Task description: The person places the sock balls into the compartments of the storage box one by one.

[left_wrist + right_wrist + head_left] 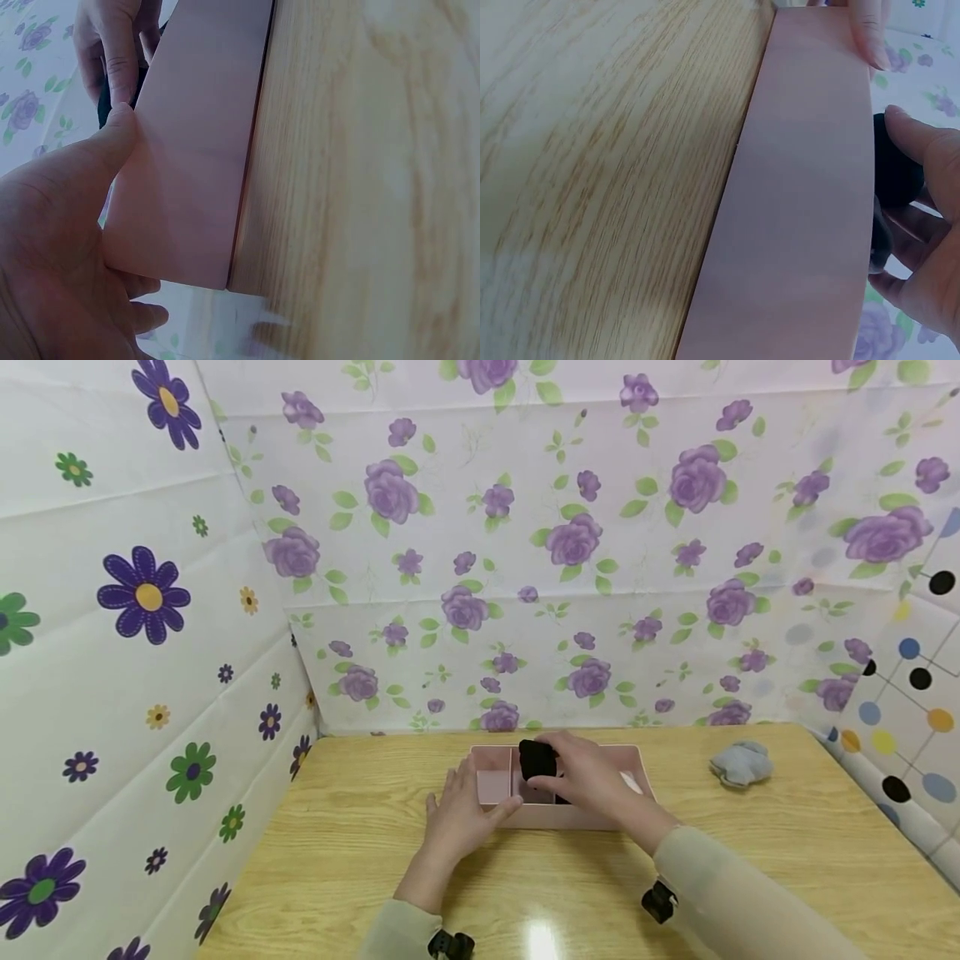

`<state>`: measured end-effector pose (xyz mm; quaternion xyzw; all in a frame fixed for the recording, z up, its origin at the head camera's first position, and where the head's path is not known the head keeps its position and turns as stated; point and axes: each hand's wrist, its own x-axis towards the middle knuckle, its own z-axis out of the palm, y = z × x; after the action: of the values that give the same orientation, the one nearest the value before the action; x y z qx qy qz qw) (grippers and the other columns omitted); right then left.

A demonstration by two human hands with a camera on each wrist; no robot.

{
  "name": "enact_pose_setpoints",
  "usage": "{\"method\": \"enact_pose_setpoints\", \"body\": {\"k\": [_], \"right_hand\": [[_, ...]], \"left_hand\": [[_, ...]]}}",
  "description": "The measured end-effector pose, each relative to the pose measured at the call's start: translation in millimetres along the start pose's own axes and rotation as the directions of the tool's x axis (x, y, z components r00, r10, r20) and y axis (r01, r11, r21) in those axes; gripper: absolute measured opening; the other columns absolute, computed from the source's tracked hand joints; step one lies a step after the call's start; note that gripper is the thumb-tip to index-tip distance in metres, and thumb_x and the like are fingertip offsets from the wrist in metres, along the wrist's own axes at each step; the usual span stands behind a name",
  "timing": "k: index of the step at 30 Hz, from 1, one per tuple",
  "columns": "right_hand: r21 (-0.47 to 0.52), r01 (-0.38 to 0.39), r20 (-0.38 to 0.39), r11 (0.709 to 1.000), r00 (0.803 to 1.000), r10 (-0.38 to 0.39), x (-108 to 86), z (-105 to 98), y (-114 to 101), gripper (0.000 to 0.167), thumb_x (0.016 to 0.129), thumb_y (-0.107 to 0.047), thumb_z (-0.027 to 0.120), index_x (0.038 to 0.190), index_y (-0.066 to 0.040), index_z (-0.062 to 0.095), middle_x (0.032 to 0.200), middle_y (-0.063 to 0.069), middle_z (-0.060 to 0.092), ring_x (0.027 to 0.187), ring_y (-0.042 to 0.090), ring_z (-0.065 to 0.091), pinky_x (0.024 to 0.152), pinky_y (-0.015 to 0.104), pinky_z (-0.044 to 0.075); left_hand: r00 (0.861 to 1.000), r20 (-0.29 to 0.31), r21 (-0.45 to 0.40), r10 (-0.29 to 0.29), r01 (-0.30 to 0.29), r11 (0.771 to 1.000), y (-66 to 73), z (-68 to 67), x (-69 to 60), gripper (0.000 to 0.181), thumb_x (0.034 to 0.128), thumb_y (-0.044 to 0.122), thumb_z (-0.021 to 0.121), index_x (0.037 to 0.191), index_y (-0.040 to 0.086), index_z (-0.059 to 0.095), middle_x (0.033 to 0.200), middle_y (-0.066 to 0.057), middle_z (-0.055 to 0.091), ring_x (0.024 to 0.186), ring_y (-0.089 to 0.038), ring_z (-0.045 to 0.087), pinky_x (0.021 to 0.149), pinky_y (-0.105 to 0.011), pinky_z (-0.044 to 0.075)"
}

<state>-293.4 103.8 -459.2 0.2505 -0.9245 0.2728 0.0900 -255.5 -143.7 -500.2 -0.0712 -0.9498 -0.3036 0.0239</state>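
Note:
A long pale pink divided box stands on the table. My left hand holds its left end, thumb over the front rim and fingers along the end wall. Just above a middle compartment, my right hand pinches a soft-looking black bundle between thumb and fingers. In the right wrist view, the bundle shows beyond the box's front wall. A second dark piece is below the right fingers. Something white lies in the right compartment, partly hidden by the right hand.
On the wooden table, a grey cloth bundle lies to the right of the box. A flowered sheet hangs behind the table, with patterned sheets at both sides. The leftmost compartment shows its bare floor.

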Motion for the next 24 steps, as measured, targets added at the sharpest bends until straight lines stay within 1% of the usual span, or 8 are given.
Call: {"method": "enact_pose_setpoints", "body": {"k": [2,5,10,13,19,22,24], "right_hand": [[-0.03,0.003,0.0,1.0,1.0,-0.003,1.3,2.4,1.3,0.066,0.096,-0.04,0.09,0.149,-0.011,0.064,0.133,0.01,0.072,0.107,0.026,0.072,0.088,0.046,0.062],[-0.077,-0.019,0.013,0.997,1.0,0.02,3.4,6.2,2.6,0.068,0.096,-0.045,0.089,0.15,-0.013,0.064,0.134,0.01,0.073,0.111,0.028,0.071,0.09,0.049,0.061],[-0.134,-0.051,0.037,0.99,0.998,0.056,5.6,11.2,4.6,0.071,0.096,-0.051,0.086,0.152,-0.014,0.064,0.142,0.013,0.07,0.129,0.036,0.065,0.1,0.055,0.058],[-0.154,-0.045,0.043,0.987,0.998,0.053,6.0,13.7,5.9,0.071,0.096,-0.052,0.086,0.151,-0.012,0.064,0.144,0.014,0.069,0.135,0.038,0.062,0.107,0.057,0.055],[-0.181,-0.002,0.03,0.983,1.0,0.008,5.1,16.6,6.3,0.072,0.096,-0.052,0.086,0.149,-0.009,0.066,0.144,0.014,0.069,0.14,0.04,0.058,0.119,0.06,0.043],[-0.193,0.025,0.017,0.981,1.0,-0.023,3.7,15.9,5.8,0.075,0.096,-0.051,0.086,0.153,-0.007,0.064,0.146,0.015,0.067,0.14,0.042,0.057,0.123,0.062,0.039],[-0.205,0.037,0.006,0.978,0.999,-0.037,2.8,14.7,5.3,0.077,0.096,-0.051,0.086,0.155,-0.007,0.062,0.149,0.016,0.066,0.14,0.043,0.057,0.123,0.062,0.038]], "left_hand": [[1.0,0.0,-0.001,0.0,0.0,1.0,0.3,-0.4,-0.4,0.116,0.0983,0.076,0.068,0.179,0.011,0.015,0.18,-0.02,0.027,0.166,-0.046,0.021,0.123,-0.083,0.013],[1.0,0.002,-0.003,-0.001,0.001,1.0,0.3,-0.9,-1.0,0.118,0.097,0.079,0.066,0.179,0.011,0.015,0.18,-0.019,0.027,0.166,-0.046,0.021,0.123,-0.083,0.013],[1.0,0.002,0.002,-0.002,0.002,1.0,-0.2,-1.0,-0.9,0.119,0.0963,0.081,0.065,0.179,0.012,0.015,0.18,-0.019,0.027,0.166,-0.045,0.021,0.123,-0.083,0.014],[1.0,0.0,0.006,-0.004,0.004,1.0,-0.3,-0.5,-0.7,0.119,0.0961,0.082,0.064,0.179,0.013,0.014,0.18,-0.018,0.027,0.166,-0.045,0.021,0.123,-0.083,0.014],[1.0,-0.004,0.007,-0.005,0.005,1.0,0.0,0.2,-0.8,0.119,0.0957,0.083,0.064,0.179,0.014,0.014,0.179,-0.019,0.028,0.166,-0.045,0.021,0.123,-0.083,0.014],[1.0,-0.006,0.005,-0.004,0.005,1.0,0.5,0.0,-1.3,0.119,0.0956,0.082,0.065,0.179,0.014,0.015,0.18,-0.019,0.028,0.166,-0.045,0.021,0.123,-0.083,0.014],[1.0,-0.008,0.006,-0.004,0.004,1.0,0.5,-0.1,-1.4,0.119,0.0957,0.082,0.064,0.179,0.013,0.015,0.18,-0.018,0.027,0.166,-0.045,0.021,0.123,-0.084,0.014]]}}
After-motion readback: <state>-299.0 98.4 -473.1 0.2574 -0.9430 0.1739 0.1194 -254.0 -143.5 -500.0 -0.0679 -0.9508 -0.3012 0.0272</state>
